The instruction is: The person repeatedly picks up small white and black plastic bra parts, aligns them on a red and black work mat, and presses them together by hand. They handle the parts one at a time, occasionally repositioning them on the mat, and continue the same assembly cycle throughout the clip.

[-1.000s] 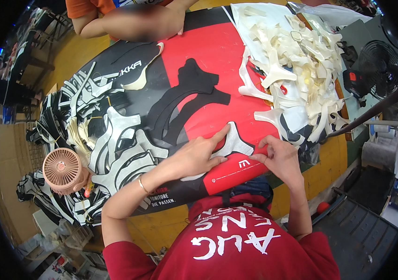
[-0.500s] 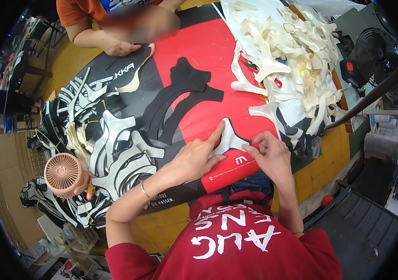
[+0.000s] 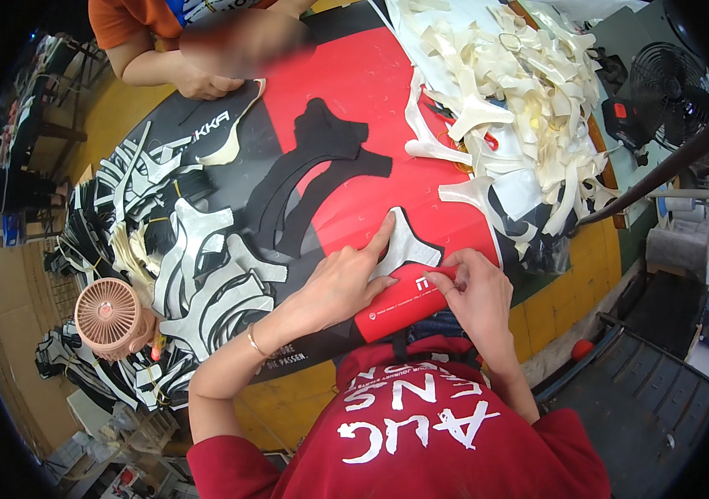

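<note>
A white fabric piece with a black edge [image 3: 404, 248], shaped like a forked strip, lies on the red part of the table mat. My left hand [image 3: 339, 281] rests flat over its left side, the index finger stretched onto the upper tip and the thumb spread apart below. At the lower right edge of the piece, my right hand [image 3: 481, 298] has thumb and forefinger closed together; whatever lies between the fingertips is too small to make out. Beyond my hands, several black curved pieces [image 3: 321, 150] overlap on the mat.
Stacked white-and-black pieces [image 3: 217, 312] and a small pink fan [image 3: 111, 316] stand at the left. Cream pieces [image 3: 529, 100] are heaped at the far right, near red-handled scissors [image 3: 487, 140]. Across the table is another person's hand [image 3: 205, 83]. A black fan [image 3: 672, 83] stands right.
My right hand's fingertips have shifted from the right tip of the white piece slightly left and down along its lower edge. My left hand stays pressed on the piece.
</note>
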Demonstrator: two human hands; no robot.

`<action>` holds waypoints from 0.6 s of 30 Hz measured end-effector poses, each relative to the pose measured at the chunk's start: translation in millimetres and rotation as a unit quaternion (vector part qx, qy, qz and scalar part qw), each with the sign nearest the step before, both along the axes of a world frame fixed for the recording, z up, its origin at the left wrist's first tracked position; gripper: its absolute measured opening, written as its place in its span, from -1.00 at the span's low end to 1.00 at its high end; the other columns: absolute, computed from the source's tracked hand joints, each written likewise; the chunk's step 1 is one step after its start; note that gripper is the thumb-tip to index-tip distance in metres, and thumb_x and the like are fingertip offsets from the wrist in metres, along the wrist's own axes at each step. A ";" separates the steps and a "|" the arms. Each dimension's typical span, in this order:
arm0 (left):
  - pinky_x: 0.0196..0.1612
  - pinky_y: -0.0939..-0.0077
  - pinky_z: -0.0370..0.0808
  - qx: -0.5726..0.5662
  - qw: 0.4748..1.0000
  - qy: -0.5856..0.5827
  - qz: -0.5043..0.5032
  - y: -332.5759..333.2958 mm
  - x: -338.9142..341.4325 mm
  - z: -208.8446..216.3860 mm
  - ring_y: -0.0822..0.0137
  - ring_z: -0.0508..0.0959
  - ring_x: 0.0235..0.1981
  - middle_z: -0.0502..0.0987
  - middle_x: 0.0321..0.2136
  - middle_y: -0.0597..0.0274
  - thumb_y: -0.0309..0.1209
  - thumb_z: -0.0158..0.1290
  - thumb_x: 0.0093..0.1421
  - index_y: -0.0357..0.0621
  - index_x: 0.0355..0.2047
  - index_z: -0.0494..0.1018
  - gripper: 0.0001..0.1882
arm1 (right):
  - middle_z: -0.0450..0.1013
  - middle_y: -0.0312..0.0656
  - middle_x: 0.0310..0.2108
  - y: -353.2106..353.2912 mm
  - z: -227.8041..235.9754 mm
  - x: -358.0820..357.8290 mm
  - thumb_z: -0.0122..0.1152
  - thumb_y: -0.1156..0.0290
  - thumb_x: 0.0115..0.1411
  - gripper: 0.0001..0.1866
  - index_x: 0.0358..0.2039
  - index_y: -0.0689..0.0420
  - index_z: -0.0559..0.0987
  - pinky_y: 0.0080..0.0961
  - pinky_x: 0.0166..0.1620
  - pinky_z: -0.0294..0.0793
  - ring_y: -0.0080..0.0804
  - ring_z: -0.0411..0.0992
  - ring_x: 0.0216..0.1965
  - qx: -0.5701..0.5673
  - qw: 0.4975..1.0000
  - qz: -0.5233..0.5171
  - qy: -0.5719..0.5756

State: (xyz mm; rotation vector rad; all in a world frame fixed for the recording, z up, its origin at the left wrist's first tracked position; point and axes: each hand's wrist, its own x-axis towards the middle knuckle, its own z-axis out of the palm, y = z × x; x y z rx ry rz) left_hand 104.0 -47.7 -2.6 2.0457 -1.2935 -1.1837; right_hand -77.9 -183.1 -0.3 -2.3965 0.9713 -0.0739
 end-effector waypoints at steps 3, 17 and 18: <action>-0.27 0.00 0.45 0.018 1.000 0.005 0.006 -1.4 0.3 0.4 -0.29 0.54 -0.47 0.49 -0.61 -0.25 -0.32 0.18 0.23 -0.21 0.45 -0.16 -0.05 | 0.44 -0.29 -0.51 -8.6 -5.8 -9.1 0.43 0.29 0.08 -0.77 -0.29 0.10 0.65 -0.42 -0.43 0.39 -0.37 0.45 -0.53 -0.139 0.976 0.144 -0.082; -0.31 0.02 0.47 -0.033 0.999 -0.008 0.028 6.8 -3.2 -7.7 -0.21 0.55 -0.47 0.51 -0.57 -0.20 -0.45 0.22 0.15 -0.19 0.44 -0.08 -0.06 | 0.34 -0.37 -0.54 -49.9 -22.0 5.3 0.35 0.43 0.00 -0.73 -0.23 0.16 0.66 -0.49 -0.48 0.17 -0.52 0.30 -0.57 -0.357 0.789 0.486 -0.115; -0.33 0.03 0.46 -0.026 0.999 -0.009 0.026 6.9 -3.3 -8.2 -0.19 0.55 -0.49 0.50 -0.59 -0.18 -0.44 0.22 0.16 -0.20 0.44 -0.08 -0.06 | 0.34 -0.37 -0.53 -49.1 -22.6 5.1 0.35 0.43 -0.01 -0.74 -0.24 0.15 0.66 -0.48 -0.48 0.17 -0.52 0.31 -0.57 -0.357 0.790 0.484 -0.119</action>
